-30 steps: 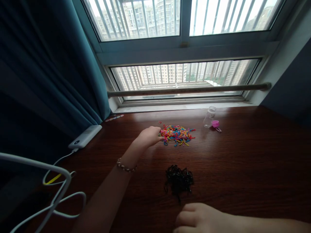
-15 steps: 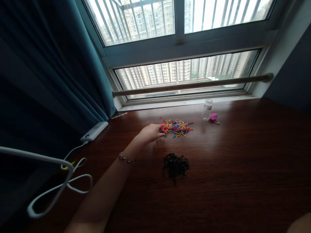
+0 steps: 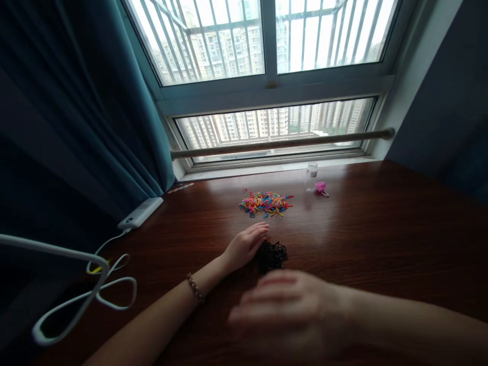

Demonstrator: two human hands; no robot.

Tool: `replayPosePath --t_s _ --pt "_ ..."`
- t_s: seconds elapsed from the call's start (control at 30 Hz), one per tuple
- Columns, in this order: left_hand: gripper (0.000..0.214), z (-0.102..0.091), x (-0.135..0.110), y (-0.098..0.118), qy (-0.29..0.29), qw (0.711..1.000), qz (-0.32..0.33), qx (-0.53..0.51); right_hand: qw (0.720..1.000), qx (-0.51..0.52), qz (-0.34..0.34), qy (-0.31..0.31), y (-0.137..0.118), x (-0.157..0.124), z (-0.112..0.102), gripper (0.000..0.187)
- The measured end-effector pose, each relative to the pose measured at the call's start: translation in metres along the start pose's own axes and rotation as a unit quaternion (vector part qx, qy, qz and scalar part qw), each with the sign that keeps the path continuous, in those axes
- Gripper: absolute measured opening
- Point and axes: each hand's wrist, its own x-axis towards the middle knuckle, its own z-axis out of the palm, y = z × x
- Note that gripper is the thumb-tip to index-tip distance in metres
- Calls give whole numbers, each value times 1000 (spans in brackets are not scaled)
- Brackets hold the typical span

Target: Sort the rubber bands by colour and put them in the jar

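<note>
My left hand [image 3: 246,245] rests on the dark wooden surface with its fingers stretched out, against the left and far side of a pile of small black bands [image 3: 272,255]. Closer to the camera, my right hand [image 3: 292,305] is blurred by motion; its fingers are stretched out and I see nothing in them. It hides part of the near side of the black pile. Beyond both hands lies a heap of small multicoloured bands [image 3: 266,203], some scattered loosely at its edges.
A clear jar [image 3: 311,178] stands upright near the window, beside a pink lid [image 3: 321,186] with a loop. At left are a white power strip [image 3: 141,212], a looped white cable [image 3: 114,279] and a blue curtain [image 3: 148,127]. A rail [image 3: 282,145] crosses the window.
My left hand has left the coloured bands and come nearer, to the black pile. My right hand has swung in from the lower right. The view has shifted slightly.
</note>
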Motion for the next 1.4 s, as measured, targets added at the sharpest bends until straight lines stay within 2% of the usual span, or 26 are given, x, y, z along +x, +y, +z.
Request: replayPosePath --t_s 0.03,0.07,0.1,0.17,0.23,0.27,0.33,0.37,0.47,0.53,0.63,0.73,0.8,0.87,0.93,1.0,1.07,1.13,1.23,1.4 --pt "28 1 0 -1 0 1000 -6 -10 992 -20 105 72 28 -15 5 48" --pt "28 2 0 -2 -1 1000 -11 -18 961 -50 219 164 58 -31 8 49" --pt "28 2 0 -3 -1 1000 -16 -24 909 -84 334 233 90 -49 11 52" --pt "26 1 0 -4 -1 999 -18 -30 800 -150 486 317 153 -84 13 64" --pt "24 -1 0 -3 -8 999 -7 -32 722 -192 579 327 207 -112 13 83" --pt "22 -2 -1 -2 -11 999 1 -31 695 -190 617 316 228 -123 12 90" --pt "21 -4 -1 0 -12 999 13 -28 661 -164 672 290 259 -137 13 99" --pt "21 -5 -1 1 -9 999 16 -28 656 -156 685 276 269 -141 14 100" --pt "21 -7 -2 3 -2 999 15 -30 671 -107 688 255 281 -145 16 86" --pt "21 -8 -2 5 0 999 9 -33 688 -92 664 276 275 -143 15 74" --pt "21 -9 -2 6 -5 999 0 -41 709 -49 613 345 246 -131 9 60" --pt "21 -8 -1 6 0 999 -22 -39 739 100 563 356 193 -113 2 48" --pt "22 -7 -1 6 12 998 -50 -25 766 168 528 325 154 -103 0 41" --pt "25 -6 -1 6 18 996 -91 0 794 181 509 281 118 -98 -1 36" --pt "29 -9 -2 5 13 991 -133 29 834 134 488 220 91 -98 0 39" --pt "33 -14 -3 4 -2 986 -162 49 879 58 447 157 75 -100 1 43" --pt "36 -21 -5 4 -33 983 -177 46 911 -4 400 100 67 -102 3 45" --pt "38 -26 -6 4 -76 979 -189 25 930 -42 362 54 64 -103 3 46" --pt "48 -30 -7 9 -119 974 -191 15 941 -80 329 16 64 -103 5 47" --pt "55 -27 -2 22 -135 976 -167 19 949 -82 303 -26 60 -100 6 48"
